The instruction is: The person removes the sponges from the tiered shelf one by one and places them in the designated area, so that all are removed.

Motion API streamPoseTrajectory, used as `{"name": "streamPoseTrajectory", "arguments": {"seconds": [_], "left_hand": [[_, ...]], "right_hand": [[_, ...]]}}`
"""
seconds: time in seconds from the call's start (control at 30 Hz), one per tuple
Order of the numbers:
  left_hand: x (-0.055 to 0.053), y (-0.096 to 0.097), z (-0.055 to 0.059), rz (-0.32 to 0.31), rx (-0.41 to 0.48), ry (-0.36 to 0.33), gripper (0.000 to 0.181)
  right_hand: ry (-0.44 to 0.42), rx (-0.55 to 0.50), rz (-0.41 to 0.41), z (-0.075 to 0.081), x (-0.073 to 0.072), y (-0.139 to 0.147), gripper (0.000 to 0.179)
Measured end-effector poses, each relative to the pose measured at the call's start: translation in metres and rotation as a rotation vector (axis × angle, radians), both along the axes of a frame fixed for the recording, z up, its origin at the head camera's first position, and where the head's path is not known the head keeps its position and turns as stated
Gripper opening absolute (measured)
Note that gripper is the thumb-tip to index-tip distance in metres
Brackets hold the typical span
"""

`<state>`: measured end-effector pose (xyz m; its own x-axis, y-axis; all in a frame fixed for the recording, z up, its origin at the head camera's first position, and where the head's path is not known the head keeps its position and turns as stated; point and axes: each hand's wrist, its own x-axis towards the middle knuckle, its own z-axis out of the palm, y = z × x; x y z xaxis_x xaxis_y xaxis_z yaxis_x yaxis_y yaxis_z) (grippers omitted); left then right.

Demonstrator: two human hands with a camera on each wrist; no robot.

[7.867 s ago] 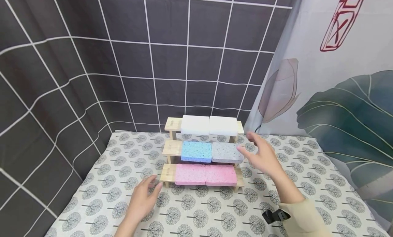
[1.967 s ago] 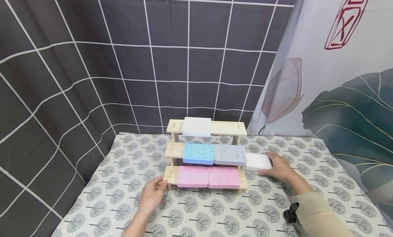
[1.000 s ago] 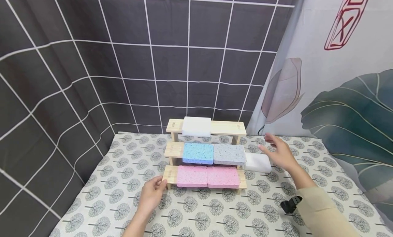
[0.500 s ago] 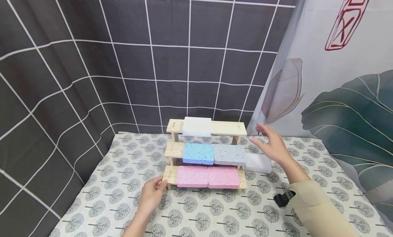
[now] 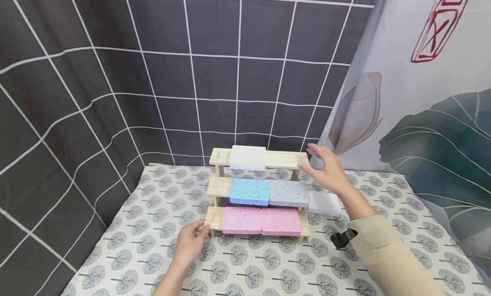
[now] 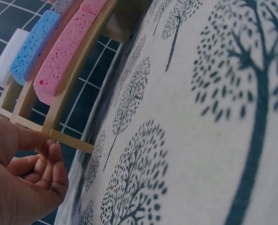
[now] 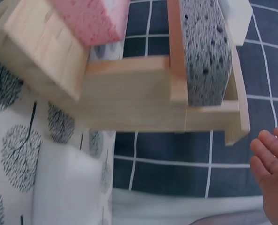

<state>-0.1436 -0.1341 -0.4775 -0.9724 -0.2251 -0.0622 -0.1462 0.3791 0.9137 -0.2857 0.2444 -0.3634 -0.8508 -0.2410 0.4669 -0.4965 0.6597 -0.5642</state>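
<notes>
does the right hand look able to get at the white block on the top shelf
Probably yes: the right hand holds nothing and is near the right end of the top shelf, with nothing standing between it and the white block.

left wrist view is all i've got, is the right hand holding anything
observer: No, the right hand holds nothing.
operator: ok, anything lying loose nearby
observer: A white block lies on the cloth, just right of the rack.
operator: and how many sit on the top level, my picture cuts it off
observer: Just one, a second white block, left of the middle of the top shelf.
</notes>
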Motion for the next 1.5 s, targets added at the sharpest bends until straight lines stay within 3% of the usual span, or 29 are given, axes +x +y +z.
{"name": "streamPoseTrajectory", "arguments": {"seconds": [0.33, 0.6, 0.87, 1.2, 1.5], "left_hand": [[-0.001, 0.0, 0.0, -0.009, 0.024, 0.015, 0.033], [-0.001, -0.001, 0.001, -0.007, 0.038, 0.004, 0.033], [-0.001, -0.002, 0.002, -0.013, 0.042, 0.002, 0.034], [-0.002, -0.002, 0.002, -0.016, 0.05, -0.001, 0.035], [-0.001, -0.002, 0.002, -0.02, 0.051, -0.002, 0.034]], "right_hand": [[-0.026, 0.096, 0.074, 0.018, -0.007, -0.035, 0.075], [-0.039, 0.148, 0.114, 0.023, -0.013, -0.065, 0.08], [-0.104, 0.219, 0.109, 0.024, -0.019, -0.086, 0.086], [-0.118, 0.292, 0.113, 0.023, -0.023, -0.102, 0.091], [-0.041, 0.347, 0.137, 0.018, -0.025, -0.115, 0.087]]}}
